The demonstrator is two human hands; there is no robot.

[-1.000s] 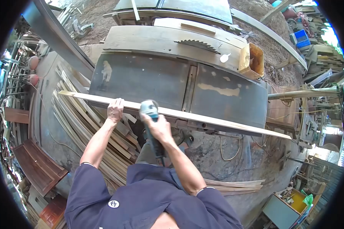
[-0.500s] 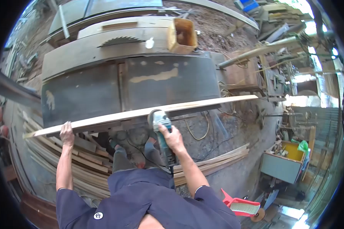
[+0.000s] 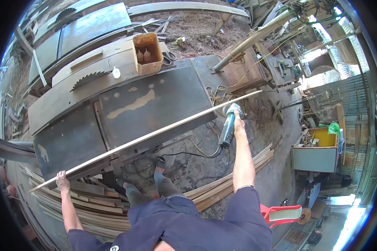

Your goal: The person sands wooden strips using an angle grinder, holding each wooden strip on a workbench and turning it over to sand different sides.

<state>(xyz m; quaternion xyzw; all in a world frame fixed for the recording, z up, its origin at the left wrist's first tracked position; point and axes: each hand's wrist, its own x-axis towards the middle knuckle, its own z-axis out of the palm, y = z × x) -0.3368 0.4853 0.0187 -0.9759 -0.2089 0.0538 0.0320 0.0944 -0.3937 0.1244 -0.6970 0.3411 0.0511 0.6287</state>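
Note:
A long, thin wooden strip (image 3: 155, 134) lies along the near edge of a dark metal-topped table (image 3: 167, 94), its ends reaching past both sides. Near the strip's left end, my left hand (image 3: 62, 181) is closed around it. My right hand (image 3: 238, 119) grips a teal power tool (image 3: 227, 130), which looks like an angle grinder. The tool's head is beside the strip's right part; whether they touch cannot be told. A cable runs from the tool's lower end across the floor.
Beyond the strip are a circular saw blade (image 3: 88, 79), a small white bottle (image 3: 116, 72) and a yellowish container (image 3: 148, 54). Wooden strips (image 3: 222, 184) lie on the floor near my legs. A red stool (image 3: 285, 213) and a grey box (image 3: 315, 159) stand at the right.
The right hand has moved the tool rightward along the strip, from about its middle to near its right end. The left hand stays near the left end. The view has shifted and turned right.

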